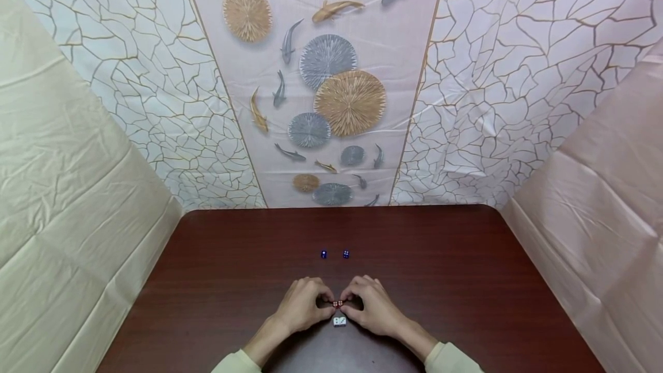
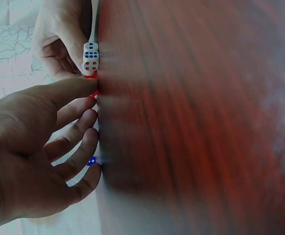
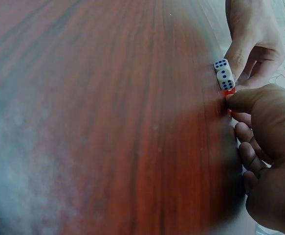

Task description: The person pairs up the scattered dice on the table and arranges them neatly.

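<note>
Two red dice (image 1: 338,304) sit side by side on the table between my hands. My left hand (image 1: 304,305) pinches the left red die between thumb and forefinger, and my right hand (image 1: 377,306) pinches the right one the same way. Just nearer to me, two white dice (image 1: 339,322) stand against each other, their blue and red pips showing in the left wrist view. Both wrist views show little of the red dice, since the thumbs cover most of them.
Farther out on the dark red wooden table (image 1: 233,258) lie a left blue die (image 1: 323,254) and a right blue die (image 1: 346,254), with a gap between them. Patterned cloth (image 1: 331,160) hangs behind the table, and plain cloth walls (image 1: 77,217) flank it.
</note>
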Tool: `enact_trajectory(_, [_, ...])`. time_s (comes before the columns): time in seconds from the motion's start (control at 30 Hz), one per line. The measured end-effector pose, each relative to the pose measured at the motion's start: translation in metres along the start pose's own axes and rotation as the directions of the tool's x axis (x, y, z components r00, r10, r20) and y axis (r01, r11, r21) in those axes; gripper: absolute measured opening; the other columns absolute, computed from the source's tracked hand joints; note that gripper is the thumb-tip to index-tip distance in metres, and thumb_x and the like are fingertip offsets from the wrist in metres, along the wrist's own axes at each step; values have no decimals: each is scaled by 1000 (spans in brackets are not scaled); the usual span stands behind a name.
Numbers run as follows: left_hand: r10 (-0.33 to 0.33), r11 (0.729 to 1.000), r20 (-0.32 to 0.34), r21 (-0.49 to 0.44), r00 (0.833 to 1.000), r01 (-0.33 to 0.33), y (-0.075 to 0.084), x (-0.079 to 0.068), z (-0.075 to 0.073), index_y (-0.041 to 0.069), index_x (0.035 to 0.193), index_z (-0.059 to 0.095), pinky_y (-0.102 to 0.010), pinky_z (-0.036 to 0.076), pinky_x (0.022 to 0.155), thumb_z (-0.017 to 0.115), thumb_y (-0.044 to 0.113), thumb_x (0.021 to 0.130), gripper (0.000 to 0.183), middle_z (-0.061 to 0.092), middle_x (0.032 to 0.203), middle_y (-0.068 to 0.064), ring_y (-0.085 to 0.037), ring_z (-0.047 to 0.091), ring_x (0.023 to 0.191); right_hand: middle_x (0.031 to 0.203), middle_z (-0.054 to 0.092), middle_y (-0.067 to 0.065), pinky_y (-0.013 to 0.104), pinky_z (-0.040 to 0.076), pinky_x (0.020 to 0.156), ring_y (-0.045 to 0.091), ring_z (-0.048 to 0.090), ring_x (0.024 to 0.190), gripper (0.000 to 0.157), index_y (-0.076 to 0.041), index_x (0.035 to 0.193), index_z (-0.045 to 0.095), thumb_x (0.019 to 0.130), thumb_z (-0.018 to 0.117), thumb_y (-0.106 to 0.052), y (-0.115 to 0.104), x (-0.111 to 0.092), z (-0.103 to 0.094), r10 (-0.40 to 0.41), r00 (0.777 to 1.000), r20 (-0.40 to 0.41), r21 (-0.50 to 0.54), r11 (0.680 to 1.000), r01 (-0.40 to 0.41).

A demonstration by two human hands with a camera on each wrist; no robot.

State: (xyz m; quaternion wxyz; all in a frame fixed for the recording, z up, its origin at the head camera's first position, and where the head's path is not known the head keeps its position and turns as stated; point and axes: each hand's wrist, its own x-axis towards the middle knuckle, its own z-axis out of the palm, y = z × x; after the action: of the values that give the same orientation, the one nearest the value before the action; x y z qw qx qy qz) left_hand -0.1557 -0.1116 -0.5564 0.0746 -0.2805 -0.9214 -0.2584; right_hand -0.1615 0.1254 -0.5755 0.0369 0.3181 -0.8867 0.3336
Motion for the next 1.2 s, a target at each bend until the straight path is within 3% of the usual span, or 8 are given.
enact_trajectory(0.53, [-13,1000,20,19,1000,13,1,-2,-1,18,93,87,-23,53,76,97,27,86,15,76,86,9,-3,66,81,103,75,-6,30,40,89,10,62,98,15,-16,107,83,95,91,-17,0,-1,2,-5,1000,-6,-1,1000,5])
enact_trajectory(0.77, [-3,1000,41,-21,999,4,2,-4,-5,16,96,87,-23,54,77,97,26,88,15,78,89,6,-5,69,83,103,74,-8,30,40,89,7,61,98,15,-17,107,83,95,91,-19,1,-2,3,-7,1000,-6,-13,1000,7])
enact_trajectory(1.2, [-54,997,70,-59,996,58,-4,-3,-13,11,103,87,-25,60,80,96,22,89,20,80,97,1,-10,76,90,100,73,-8,29,39,88,9,60,95,15,-18,106,83,94,92,-19,1,-1,1,-1,1000,-9,-18,1000,1])
